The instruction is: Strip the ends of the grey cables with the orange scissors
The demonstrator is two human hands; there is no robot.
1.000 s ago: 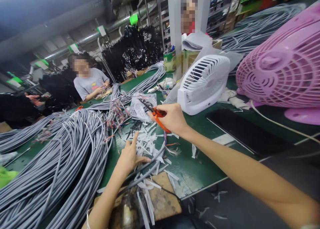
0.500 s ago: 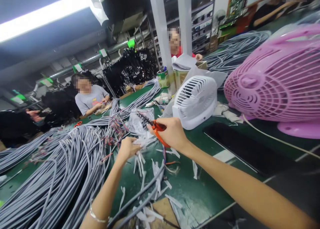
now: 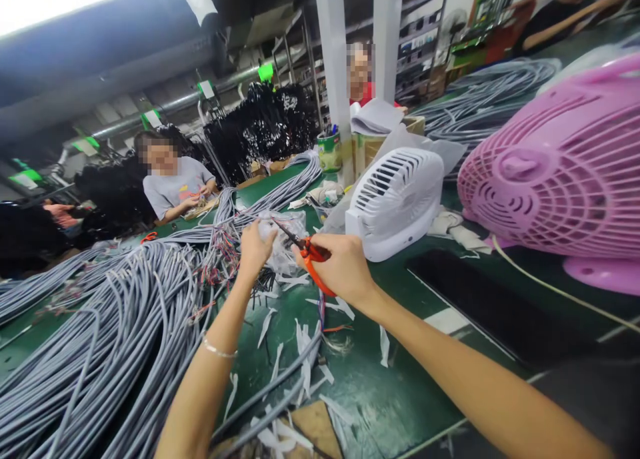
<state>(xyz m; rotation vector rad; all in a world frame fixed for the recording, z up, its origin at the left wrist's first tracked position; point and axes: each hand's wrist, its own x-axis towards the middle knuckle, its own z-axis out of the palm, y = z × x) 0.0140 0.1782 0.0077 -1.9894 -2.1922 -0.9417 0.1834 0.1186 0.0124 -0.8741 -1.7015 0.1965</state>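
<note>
My right hand (image 3: 343, 262) is closed around orange-handled scissors (image 3: 311, 262), their dark blades pointing up and left toward my other hand. Just left of the blade tips is my left hand (image 3: 256, 249), thumb and forefinger apart at a crumpled clear plastic bag (image 3: 287, 255); its other fingers are partly hidden. Below the scissors, a grey cable (image 3: 280, 382) ends in stripped coloured wires (image 3: 323, 312). White paper-like strips (image 3: 303, 342) lie scattered around it.
A large bundle of grey cables (image 3: 115, 339) covers the left side. A white fan (image 3: 397, 202), a pink fan (image 3: 550, 172) and a black flat panel (image 3: 475, 305) occupy the right. Cardboard (image 3: 313, 432) lies at the front. Two co-workers sit across the green table (image 3: 390, 392); another is far right.
My left hand has moved up and away from the white strips to the plastic bag beside the blade tips. My right hand keeps hold of the scissors. The view has shifted slightly.
</note>
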